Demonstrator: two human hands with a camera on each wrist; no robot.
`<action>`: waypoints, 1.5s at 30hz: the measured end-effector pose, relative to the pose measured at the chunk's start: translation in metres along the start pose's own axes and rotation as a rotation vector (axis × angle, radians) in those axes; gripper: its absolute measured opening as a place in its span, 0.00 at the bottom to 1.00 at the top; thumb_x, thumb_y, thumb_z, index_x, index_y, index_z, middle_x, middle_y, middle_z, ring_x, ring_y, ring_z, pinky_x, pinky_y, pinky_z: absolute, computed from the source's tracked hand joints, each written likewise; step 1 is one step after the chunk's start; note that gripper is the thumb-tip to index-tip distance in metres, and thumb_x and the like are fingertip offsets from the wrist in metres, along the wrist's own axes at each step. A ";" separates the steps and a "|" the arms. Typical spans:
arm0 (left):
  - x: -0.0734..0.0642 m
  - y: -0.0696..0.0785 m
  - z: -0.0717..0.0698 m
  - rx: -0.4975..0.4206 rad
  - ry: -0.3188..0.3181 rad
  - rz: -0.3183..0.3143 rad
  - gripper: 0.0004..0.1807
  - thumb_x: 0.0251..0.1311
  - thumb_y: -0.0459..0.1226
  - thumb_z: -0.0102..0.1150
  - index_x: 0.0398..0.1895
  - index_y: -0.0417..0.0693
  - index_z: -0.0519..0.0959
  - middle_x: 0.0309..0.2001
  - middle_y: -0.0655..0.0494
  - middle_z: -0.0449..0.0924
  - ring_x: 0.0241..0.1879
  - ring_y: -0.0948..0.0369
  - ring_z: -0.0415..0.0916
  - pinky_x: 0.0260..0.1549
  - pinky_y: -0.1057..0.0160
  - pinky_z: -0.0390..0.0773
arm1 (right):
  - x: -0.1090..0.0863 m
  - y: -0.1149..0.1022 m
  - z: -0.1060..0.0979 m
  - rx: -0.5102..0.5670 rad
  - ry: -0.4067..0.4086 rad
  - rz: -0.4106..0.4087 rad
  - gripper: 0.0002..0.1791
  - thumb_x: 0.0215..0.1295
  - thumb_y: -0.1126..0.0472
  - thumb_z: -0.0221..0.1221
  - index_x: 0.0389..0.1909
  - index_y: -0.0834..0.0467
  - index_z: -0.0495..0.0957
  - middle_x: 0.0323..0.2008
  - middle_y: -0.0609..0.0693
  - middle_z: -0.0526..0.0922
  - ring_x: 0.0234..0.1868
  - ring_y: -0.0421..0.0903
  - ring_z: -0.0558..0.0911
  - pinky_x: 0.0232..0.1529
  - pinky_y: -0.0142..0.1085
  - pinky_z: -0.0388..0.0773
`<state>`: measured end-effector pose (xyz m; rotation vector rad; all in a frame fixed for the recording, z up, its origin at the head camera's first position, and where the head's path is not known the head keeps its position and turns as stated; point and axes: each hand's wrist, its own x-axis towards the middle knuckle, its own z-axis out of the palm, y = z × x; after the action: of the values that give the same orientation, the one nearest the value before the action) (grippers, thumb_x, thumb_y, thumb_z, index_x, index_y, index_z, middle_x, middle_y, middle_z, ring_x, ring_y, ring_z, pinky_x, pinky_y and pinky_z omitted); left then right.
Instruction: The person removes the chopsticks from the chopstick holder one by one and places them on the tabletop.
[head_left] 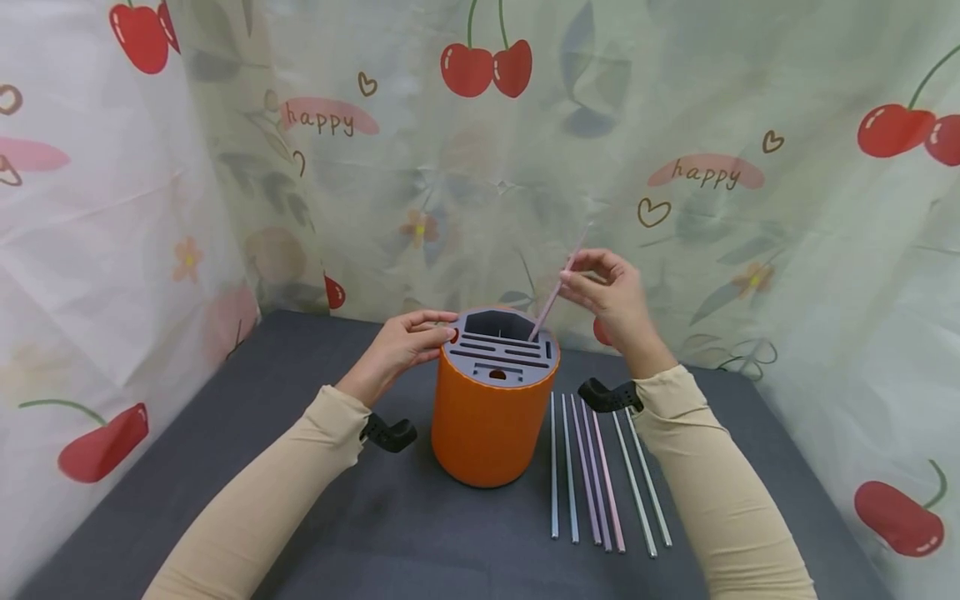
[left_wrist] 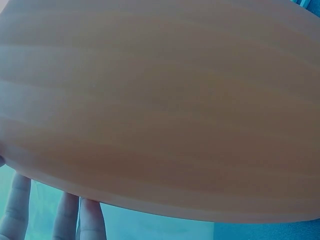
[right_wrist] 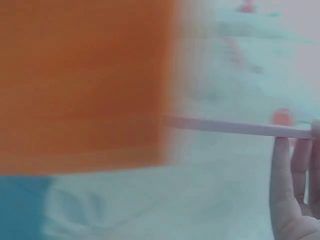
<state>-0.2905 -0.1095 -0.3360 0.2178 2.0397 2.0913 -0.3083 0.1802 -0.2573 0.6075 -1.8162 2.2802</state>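
An orange knife block (head_left: 487,433) with a grey slotted top (head_left: 498,375) stands upright on the dark table. At its left rim rests my left hand (head_left: 408,346), fingers fairly straight along the edge; in the left wrist view, fingers (left_wrist: 67,217) touch the side of the block. My right hand (head_left: 607,292) pinches a thin pink chopstick (head_left: 552,302) near its upper part. It slants down to the left, its lower end at the right side of the large opening (head_left: 498,323). The right wrist view shows the same chopstick (right_wrist: 225,126) running past the block's edge.
Several chopsticks (head_left: 600,475) in light blue, purple, pink and pale green lie side by side on the table (head_left: 360,542), right of the block and under my right forearm. A cherry-patterned curtain (head_left: 480,167) closes off the back and both sides.
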 end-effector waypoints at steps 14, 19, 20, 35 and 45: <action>0.000 -0.001 0.001 0.004 0.008 0.008 0.21 0.59 0.44 0.66 0.56 0.54 0.79 0.56 0.53 0.78 0.57 0.57 0.75 0.61 0.54 0.73 | -0.002 -0.067 -0.061 0.181 0.315 -0.176 0.28 0.50 0.77 0.67 0.55 0.62 0.77 0.36 0.53 0.77 0.31 0.45 0.83 0.32 0.36 0.85; 0.001 -0.001 0.000 0.001 0.014 0.003 0.20 0.59 0.43 0.66 0.55 0.54 0.79 0.56 0.53 0.78 0.57 0.57 0.75 0.61 0.54 0.73 | -0.016 -0.021 -0.087 -0.019 0.272 0.034 0.31 0.53 0.74 0.67 0.60 0.58 0.74 0.36 0.50 0.77 0.32 0.40 0.84 0.32 0.32 0.84; 0.001 -0.001 0.000 0.002 0.012 0.004 0.20 0.59 0.44 0.66 0.56 0.54 0.79 0.56 0.53 0.78 0.57 0.57 0.75 0.61 0.54 0.73 | -0.019 -0.010 -0.092 -0.060 0.259 0.072 0.30 0.54 0.73 0.66 0.60 0.57 0.75 0.36 0.50 0.77 0.31 0.39 0.84 0.32 0.32 0.84; 0.000 0.000 0.000 0.005 0.010 0.018 0.19 0.60 0.43 0.65 0.55 0.55 0.80 0.55 0.52 0.79 0.56 0.57 0.76 0.60 0.55 0.74 | -0.082 0.102 -0.139 -0.628 0.100 0.556 0.30 0.63 0.66 0.63 0.66 0.65 0.66 0.33 0.43 0.84 0.36 0.39 0.84 0.41 0.39 0.84; -0.001 0.000 0.001 0.003 0.010 0.017 0.19 0.60 0.43 0.65 0.55 0.54 0.80 0.55 0.52 0.79 0.56 0.57 0.76 0.60 0.55 0.74 | -0.098 0.130 -0.143 -0.666 0.143 0.704 0.27 0.61 0.70 0.63 0.62 0.68 0.70 0.30 0.50 0.82 0.28 0.40 0.81 0.30 0.35 0.84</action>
<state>-0.2896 -0.1088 -0.3360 0.2272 2.0540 2.1037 -0.2984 0.2970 -0.4393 -0.3470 -2.7928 1.7237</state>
